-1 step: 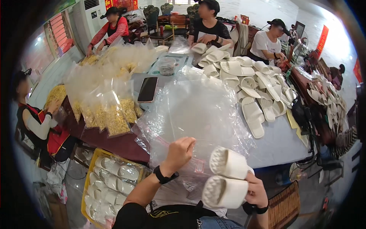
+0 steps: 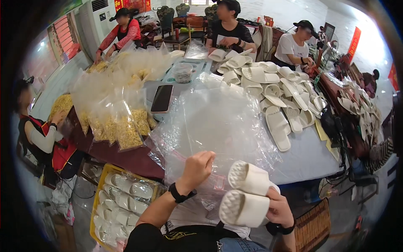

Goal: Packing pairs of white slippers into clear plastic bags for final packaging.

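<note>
My right hand [image 2: 280, 208] grips a pair of white open-toed slippers [image 2: 247, 208] by their sides, low at the table's front edge. The slippers lie one beside the other, their quilted insoles facing up. My left hand [image 2: 197, 170] is closed in a pinch over a clear plastic bag [image 2: 191, 189], which hangs toward my lap; the fingertips partly hide the bag's edge. Beyond it, a stack of flat clear bags [image 2: 210, 122] covers the middle of the table. A big heap of loose white slippers [image 2: 279, 90] lies to the right of the stack.
A yellow crate [image 2: 95, 206] of bagged slippers stands at lower left. Clear bags of yellow bits [image 2: 126, 128] crowd the table's left side, near a phone [image 2: 163, 99] and a round tub [image 2: 183, 73]. Several co-workers [image 2: 228, 31] sit around. A woven chair [image 2: 312, 224] is at lower right.
My right hand has shifted the pair of slippers slightly left, toward the bag. My left hand stays in place. A co-worker's slipper at the far side has moved a little.
</note>
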`<state>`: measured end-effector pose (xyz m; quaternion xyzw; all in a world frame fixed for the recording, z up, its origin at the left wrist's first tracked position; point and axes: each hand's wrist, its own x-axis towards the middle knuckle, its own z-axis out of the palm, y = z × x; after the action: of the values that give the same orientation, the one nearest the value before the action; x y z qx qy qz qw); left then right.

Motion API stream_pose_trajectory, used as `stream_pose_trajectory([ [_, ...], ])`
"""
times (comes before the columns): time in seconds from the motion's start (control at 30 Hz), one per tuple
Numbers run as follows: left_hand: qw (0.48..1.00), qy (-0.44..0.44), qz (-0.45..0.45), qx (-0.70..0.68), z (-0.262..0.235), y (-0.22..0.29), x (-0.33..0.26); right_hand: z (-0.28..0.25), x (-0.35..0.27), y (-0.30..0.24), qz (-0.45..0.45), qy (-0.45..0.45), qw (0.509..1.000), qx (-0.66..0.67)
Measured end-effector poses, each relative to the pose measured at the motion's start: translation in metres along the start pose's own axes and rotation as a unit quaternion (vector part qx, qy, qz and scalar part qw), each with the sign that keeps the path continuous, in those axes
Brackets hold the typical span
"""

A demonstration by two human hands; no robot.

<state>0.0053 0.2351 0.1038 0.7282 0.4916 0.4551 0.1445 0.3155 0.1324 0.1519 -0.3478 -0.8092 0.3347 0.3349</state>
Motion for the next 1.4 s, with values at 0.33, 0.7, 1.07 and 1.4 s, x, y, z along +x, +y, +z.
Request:
stream_pose_trajectory([
  [0.33, 0.979, -0.059, 0.171, 0.093, -0.015, 0.031, -0.011, 0.03, 0.043, 0.016, -0.03, 0.062, 0.979, -0.191],
  [0.7, 0.969, -0.065, 0.229, 0.072, -0.017, 0.048, -0.01, 0.044, 0.063, 0.039, 0.027, 0.062, 0.979, -0.192],
  [1.07, 0.943, -0.137, 0.304, 0.019, -0.018, 0.069, -0.021, 0.081, 0.147, 0.111, 0.053, 0.115, 0.962, -0.242],
  [1.4, 0.954, -0.199, 0.222, 0.025, -0.017, 0.059, -0.036, 0.099, 0.21, 0.163, 0.228, 0.013, 0.963, -0.143],
])
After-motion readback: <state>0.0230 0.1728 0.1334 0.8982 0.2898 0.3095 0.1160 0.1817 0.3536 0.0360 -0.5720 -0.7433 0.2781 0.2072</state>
